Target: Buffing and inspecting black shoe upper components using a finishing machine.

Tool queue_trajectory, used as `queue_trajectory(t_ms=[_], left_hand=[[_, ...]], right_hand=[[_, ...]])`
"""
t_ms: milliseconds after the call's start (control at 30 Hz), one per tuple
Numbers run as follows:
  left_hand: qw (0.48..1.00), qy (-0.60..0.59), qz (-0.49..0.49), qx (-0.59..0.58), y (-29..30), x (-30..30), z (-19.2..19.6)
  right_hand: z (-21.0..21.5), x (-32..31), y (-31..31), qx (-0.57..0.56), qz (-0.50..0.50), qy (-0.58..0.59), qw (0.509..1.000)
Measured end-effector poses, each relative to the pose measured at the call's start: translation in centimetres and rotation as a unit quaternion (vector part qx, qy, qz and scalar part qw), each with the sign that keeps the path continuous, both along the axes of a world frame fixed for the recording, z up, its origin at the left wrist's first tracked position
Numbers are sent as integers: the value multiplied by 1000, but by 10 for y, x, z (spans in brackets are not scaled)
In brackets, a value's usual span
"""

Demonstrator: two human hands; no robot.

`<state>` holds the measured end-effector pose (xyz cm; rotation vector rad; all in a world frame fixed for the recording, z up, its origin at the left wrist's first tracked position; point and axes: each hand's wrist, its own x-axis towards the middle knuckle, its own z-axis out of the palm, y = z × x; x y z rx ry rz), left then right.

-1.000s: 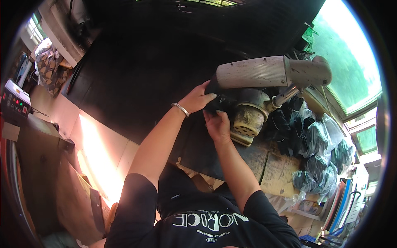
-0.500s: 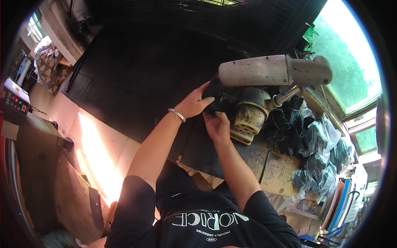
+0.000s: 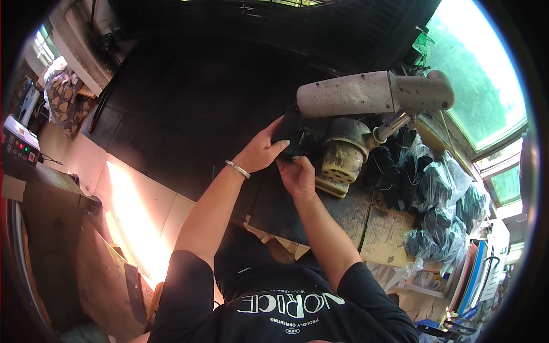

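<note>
A dark piece of black material [image 3: 290, 130] is held up in front of the grey machine, its kind hard to make out against the dark table. My left hand [image 3: 261, 150], with a bracelet at the wrist, is closed on its left side, thumb laid over the top. My right hand [image 3: 298, 176] pinches at its lower edge with thumb and fingers close together. Just right of the piece stands the machine's round, worn housing [image 3: 345, 151] with holes in its pale lower part. Above it reaches a thick grey cylindrical arm [image 3: 346, 94], whose left end is close to the piece.
Clear plastic bags of black items [image 3: 443, 188] are heaped right of the machine, below a window [image 3: 477, 74]. The black tabletop [image 3: 171, 97] stretches far left. A control box with lit buttons [image 3: 20, 143] sits at the left edge, near a wooden board [image 3: 103, 263].
Both hands and the black piece have shifted slightly left in the picture, as has the machine. The grip looks the same.
</note>
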<state>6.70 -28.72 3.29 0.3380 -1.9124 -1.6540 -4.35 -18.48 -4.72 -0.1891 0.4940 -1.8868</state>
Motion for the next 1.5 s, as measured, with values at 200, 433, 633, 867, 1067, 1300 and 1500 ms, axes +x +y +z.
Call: queue_trajectory(t_ms=[200,433,633,867,1067,1300,1500], left_hand=[[1000,13,15,7,1,6,-4],[999,31,24,18,8,11,-9],[999,39,36,10,11,20,-11],[999,22,23,2,13,28,-6],[998,22,39,48,14,38,-12],[997,30,30,59,11,37,-15],[996,56,39,65,10,24,-27]], right_hand=[[5,2,-2,-4,7,10,1000],[4,3,1,-15,25,14,999],[5,4,3,-23,38,17,999],[5,5,3,-61,49,22,997],[11,8,3,-39,52,37,997],[14,8,4,-31,44,41,998],[8,4,10,-13,31,43,999]])
